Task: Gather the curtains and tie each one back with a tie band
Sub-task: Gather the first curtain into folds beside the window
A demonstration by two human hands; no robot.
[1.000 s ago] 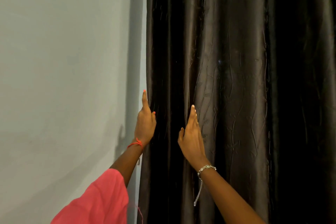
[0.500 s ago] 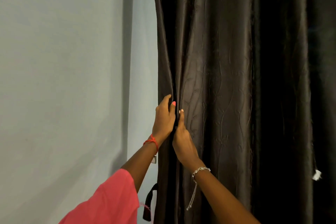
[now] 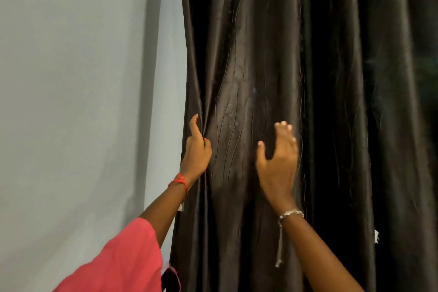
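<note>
**Left grip (image 3: 196, 149) clamped on the edge of the curtain (image 3: 248, 66), right grip (image 3: 277, 161) spread apart**

The left grip pinches the curtain's left edge fold. Its thumb lies on the front of the cloth and its forefinger points straight up along the edge. The right grip is one broad crinkled fold away, fingers splayed and blurred in front of the cloth; whether they touch it I cannot tell. The dark curtain hangs in long vertical folds and fills everything right of both grips. Left of its edge is pale wall (image 3: 71, 78), giving open room on that side. A red thread (image 3: 180, 181) circles the left wrist and a silver bracelet (image 3: 290, 213) the right. A pink sleeve (image 3: 123, 263) covers the left forearm, low beside the curtain. A small white tag (image 3: 376, 236) sits on a fold well right of the right grip.
</note>
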